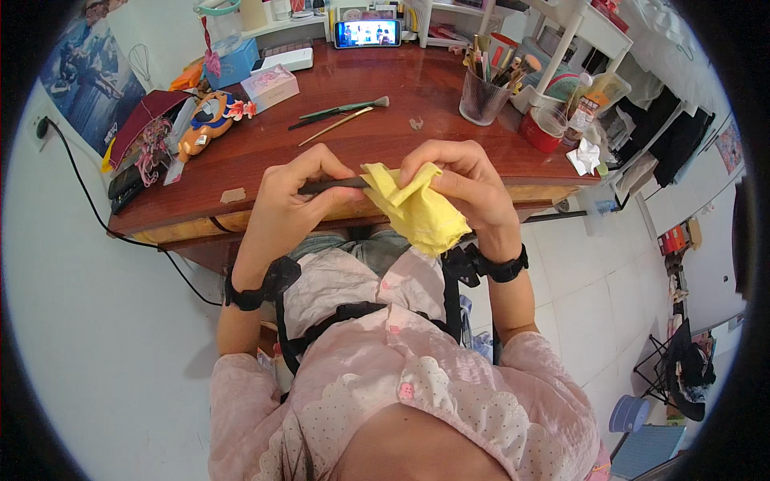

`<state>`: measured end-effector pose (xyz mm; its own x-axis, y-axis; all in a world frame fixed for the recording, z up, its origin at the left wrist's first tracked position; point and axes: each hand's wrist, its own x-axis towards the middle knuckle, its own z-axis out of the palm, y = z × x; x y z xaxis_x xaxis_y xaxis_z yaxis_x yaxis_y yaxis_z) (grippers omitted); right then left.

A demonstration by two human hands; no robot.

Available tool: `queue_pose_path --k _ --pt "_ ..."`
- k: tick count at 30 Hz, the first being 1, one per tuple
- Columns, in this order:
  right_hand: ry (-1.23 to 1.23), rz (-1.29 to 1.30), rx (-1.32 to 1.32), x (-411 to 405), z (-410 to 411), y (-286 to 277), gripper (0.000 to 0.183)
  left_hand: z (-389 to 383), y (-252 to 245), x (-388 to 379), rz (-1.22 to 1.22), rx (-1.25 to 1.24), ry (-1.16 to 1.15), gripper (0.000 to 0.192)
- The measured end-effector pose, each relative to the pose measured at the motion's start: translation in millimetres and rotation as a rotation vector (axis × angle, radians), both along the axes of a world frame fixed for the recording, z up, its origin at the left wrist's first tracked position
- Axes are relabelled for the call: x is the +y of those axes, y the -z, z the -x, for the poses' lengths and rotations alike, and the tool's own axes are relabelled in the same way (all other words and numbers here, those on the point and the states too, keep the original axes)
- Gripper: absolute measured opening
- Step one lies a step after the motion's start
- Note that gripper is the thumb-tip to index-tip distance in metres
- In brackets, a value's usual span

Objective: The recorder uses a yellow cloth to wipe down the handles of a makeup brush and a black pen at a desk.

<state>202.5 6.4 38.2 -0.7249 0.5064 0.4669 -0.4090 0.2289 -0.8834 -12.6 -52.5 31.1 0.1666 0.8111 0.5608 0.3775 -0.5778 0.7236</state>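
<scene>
My left hand [295,204] pinches the dark handle of a slim stick-like tool [332,185] between thumb and fingers, just over the desk's front edge. A yellow cloth [415,210] is wrapped about the tool's other end, which it hides. With thumb and fingers my right hand [463,183] grips the cloth's upper part, while its loose end hangs towards my lap. Beyond my hands, a green-handled makeup brush [346,108], a dark slim tool and a thin light-coloured brush [337,125] lie on the reddish wooden desk [264,138].
A ribbed glass cup [483,99] of makeup brushes and a red tape-like roll [540,133] stand at the right. A phone [367,33] leans at the back. Boxes, an orange plush toy [207,123] and a maroon pouch [144,120] sit left. A black cable [90,201] hangs beside the desk.
</scene>
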Motion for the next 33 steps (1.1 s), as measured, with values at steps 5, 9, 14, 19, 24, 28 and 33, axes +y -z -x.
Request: queue_pose_path --k 5,9,14,19,24,28,33 --pt "-0.032 0.015 -0.005 1.9 -3.8 1.0 0.02 -0.3 1.0 1.7 0.077 -0.039 0.076 0.011" --pt "-0.038 0.067 0.04 0.6 1.6 1.7 0.02 1.8 2.2 5.9 0.106 0.014 0.116 0.008" --pt "0.277 -0.089 0.087 -2.9 11.9 7.7 0.019 -7.2 4.1 2.2 0.114 -0.001 0.041 0.01" --pt "0.619 -0.101 0.104 -4.8 21.9 7.6 0.018 -29.6 1.3 -2.4 -0.08 -0.059 -0.213 0.005" --pt "0.534 -0.016 0.083 2.2 20.4 13.1 0.018 -21.5 9.8 1.4 -0.188 0.002 -0.204 0.005" --pt "0.414 0.019 0.149 2.2 20.8 17.8 0.019 -14.1 8.0 3.0 0.033 -0.074 -0.029 0.011" --pt "0.32 0.034 0.182 -2.0 22.3 14.5 0.02 -10.7 4.8 2.9 0.435 -0.339 0.275 0.028"
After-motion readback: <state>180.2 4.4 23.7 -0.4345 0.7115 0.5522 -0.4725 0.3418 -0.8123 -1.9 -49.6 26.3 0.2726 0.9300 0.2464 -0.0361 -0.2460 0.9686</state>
